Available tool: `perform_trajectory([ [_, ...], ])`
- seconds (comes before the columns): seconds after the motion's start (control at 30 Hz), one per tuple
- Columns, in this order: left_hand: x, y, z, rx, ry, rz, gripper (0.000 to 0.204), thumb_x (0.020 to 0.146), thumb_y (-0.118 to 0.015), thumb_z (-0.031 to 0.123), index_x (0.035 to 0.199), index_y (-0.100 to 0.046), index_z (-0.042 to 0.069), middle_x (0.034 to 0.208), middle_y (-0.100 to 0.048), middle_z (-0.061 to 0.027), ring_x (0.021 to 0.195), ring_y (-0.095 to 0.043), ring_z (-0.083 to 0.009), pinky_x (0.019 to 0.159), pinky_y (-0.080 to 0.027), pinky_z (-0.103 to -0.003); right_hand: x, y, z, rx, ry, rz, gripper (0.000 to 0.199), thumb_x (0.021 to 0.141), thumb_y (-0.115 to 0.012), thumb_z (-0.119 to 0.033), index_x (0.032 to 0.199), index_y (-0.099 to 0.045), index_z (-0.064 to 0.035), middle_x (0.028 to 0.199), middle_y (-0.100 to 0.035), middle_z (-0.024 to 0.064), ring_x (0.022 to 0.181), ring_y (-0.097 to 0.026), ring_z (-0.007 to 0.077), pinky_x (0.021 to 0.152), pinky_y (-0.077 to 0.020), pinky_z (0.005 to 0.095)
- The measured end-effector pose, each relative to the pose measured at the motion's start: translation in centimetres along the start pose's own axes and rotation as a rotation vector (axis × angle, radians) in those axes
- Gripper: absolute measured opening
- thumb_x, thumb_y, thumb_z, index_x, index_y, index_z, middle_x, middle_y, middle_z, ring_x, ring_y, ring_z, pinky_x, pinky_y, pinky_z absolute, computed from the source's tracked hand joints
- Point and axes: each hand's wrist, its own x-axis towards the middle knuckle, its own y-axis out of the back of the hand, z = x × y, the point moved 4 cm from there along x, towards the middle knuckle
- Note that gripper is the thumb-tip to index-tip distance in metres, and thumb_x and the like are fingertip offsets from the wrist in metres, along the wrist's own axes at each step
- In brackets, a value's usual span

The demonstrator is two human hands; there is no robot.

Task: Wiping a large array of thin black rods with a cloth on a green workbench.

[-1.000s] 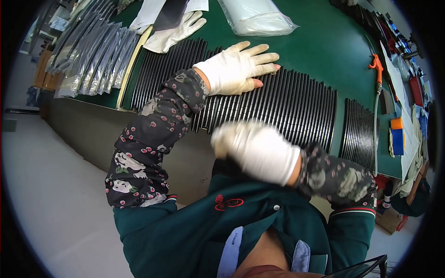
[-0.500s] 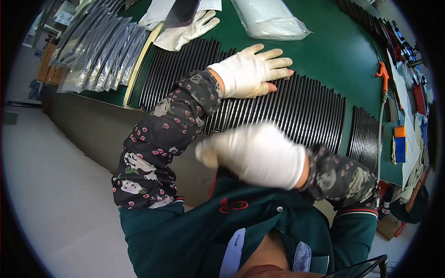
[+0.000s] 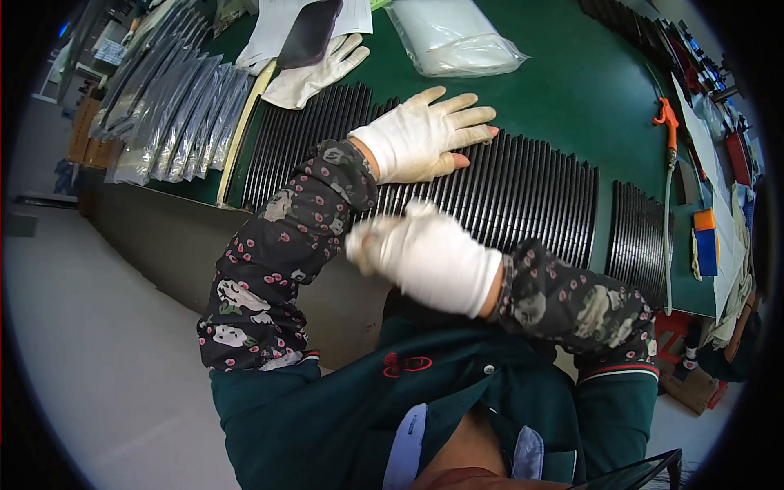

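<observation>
Many slim black rods [image 3: 523, 196] lie side by side in a wide row along the near edge of the green table. On top of them rests my left hand [image 3: 416, 139] in a white glove, palm down with fingers spread; the thumb and one fingertip show bare. Lower and nearer to me, my right hand [image 3: 433, 257], also gloved in white, is curled closed at the near ends of the rods. Its fingertips are slightly blurred, and whatever they hold, if anything, is hidden. A smaller group of black rods [image 3: 637, 237] lies apart to the right.
Grey items in clear plastic sleeves [image 3: 175, 122] are stacked at the left. A loose white glove [image 3: 314, 77], a dark phone [image 3: 310, 37] and a clear plastic pack [image 3: 457, 41] lie farther back. An orange air gun [image 3: 668, 122] and a blue tape roll [image 3: 706, 249] sit at the right.
My right hand has moved slightly left and up, closer to the rods' near ends. My left hand stays flat on the rods, and the whole view has shifted a little.
</observation>
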Motion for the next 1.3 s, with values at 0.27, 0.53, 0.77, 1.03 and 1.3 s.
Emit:
perform_trajectory([
  [0.27,0.1,0.9,0.5,-0.01,0.008,-0.028,0.063,0.081,-0.065,0.02,0.139,-0.043,0.012,0.148,-0.039,-0.0078,0.137,-0.036,-0.0284,0.112,-0.03,-0.046,-4.9,4.4,3.4,-0.263,-0.116,0.215,0.016,0.082,-0.055,-0.012,0.097,-0.058,-0.0097,0.076,-0.061,0.0081,0.059,-0.06,0.0256,0.053,-0.0506,0.0332],
  [0.53,0.3,2.9,1.1,0.063,-0.062,-0.059,0.064,0.086,-0.058,0.029,0.144,-0.036,0.011,0.151,-0.03,-0.0179,0.138,-0.027,-0.0422,0.113,-0.023,-0.053,-14.0,14.0,1.0,0.642,-0.48,0.426,0.017,0.088,-0.064,-0.014,0.103,-0.066,-0.0056,0.097,-0.07,0.0046,0.086,-0.067,0.0144,0.076,-0.0533,0.0263],
  [0.77,14.0,5.2,12.1,-0.167,-0.482,0.094,0.063,0.083,-0.066,0.027,0.138,-0.042,0.007,0.147,-0.036,-0.0165,0.137,-0.031,-0.0378,0.111,-0.027,-0.053,-26.5,19.2,4.8,0.651,-0.777,1.184,0.035,0.09,-0.066,-0.017,0.119,-0.061,0.0016,0.105,-0.067,0.0074,0.093,-0.063,0.0109,0.081,-0.052,0.0232],
  [1.03,19.5,-1.2,19.4,-0.308,-0.562,0.118,0.05,0.091,-0.056,0.041,0.132,-0.052,0.012,0.139,-0.045,-0.0113,0.133,-0.038,-0.0277,0.112,-0.027,-0.05,-29.1,19.2,4.5,0.517,-0.868,1.105,0.035,0.09,-0.065,-0.018,0.119,-0.06,0.0013,0.105,-0.067,0.0066,0.092,-0.063,0.0106,0.082,-0.0512,0.0237],
  [1.3,15.5,0.2,13.0,-0.169,-0.441,0.048,0.062,0.089,-0.05,0.03,0.145,-0.034,0.008,0.153,-0.028,-0.0154,0.143,-0.025,-0.0331,0.115,-0.02,-0.054,-28.1,18.6,5.6,0.25,-0.856,0.807,0.029,0.087,-0.061,-0.007,0.115,-0.061,0.0017,0.103,-0.068,0.0103,0.092,-0.065,0.014,0.083,-0.0505,0.0254],
])
